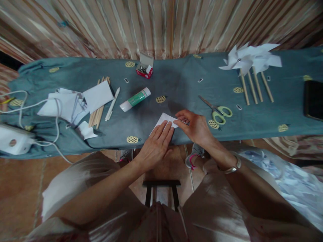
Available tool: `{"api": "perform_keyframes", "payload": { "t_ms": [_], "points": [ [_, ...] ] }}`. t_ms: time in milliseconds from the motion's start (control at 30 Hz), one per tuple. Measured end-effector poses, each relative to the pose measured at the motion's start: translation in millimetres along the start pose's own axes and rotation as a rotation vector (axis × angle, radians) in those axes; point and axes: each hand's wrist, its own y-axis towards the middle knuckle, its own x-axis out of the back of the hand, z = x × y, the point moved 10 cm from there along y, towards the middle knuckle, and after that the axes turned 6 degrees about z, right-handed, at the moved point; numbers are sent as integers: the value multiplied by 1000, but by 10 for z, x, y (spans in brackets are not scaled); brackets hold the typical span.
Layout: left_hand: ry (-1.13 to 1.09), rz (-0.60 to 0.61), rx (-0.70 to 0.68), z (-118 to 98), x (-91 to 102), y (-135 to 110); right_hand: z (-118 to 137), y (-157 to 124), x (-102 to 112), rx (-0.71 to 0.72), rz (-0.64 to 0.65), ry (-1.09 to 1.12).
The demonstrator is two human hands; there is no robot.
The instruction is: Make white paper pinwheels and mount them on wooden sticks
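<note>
A folded piece of white paper (163,118) lies near the front edge of the cloth-covered table. My left hand (158,139) rests flat across it, fingers stretched out and pressing it down. At the paper's right corner, my right hand (194,125) pinches the edge between thumb and curled fingers. Part of the paper is hidden beneath both hands. Green-handled scissors (219,112) lie to the right of my right hand, blades pointing away to the left. Beyond my left hand is a green and white glue stick (135,99), lying on its side.
White paper pinwheels (239,60) on wooden sticks lie at the back right. A small red box (144,70) of metal pins stands open at the back. Paper sheets (63,106), wooden sticks (97,116) and a white pen (112,104) lie left, beside a cabled white device (15,139).
</note>
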Motion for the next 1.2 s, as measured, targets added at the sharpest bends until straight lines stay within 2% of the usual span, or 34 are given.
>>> {"api": "perform_keyframes", "payload": {
  "t_ms": [333, 633, 900, 1200],
  "points": [
    [15, 36, 12, -5, -13, 15, 15, -8, -22, 31, -16, -42],
    [51, 82, 22, -2, -43, 23, 92, -164, 1, 157, -100, -130],
    [43, 96, 42, 15, -45, 22, 60, -231, -35, 206, -134, -122],
    [51, 52, 33, 175, 33, -244, -67, -291, 135, 177, -168, -156]
  ]
}}
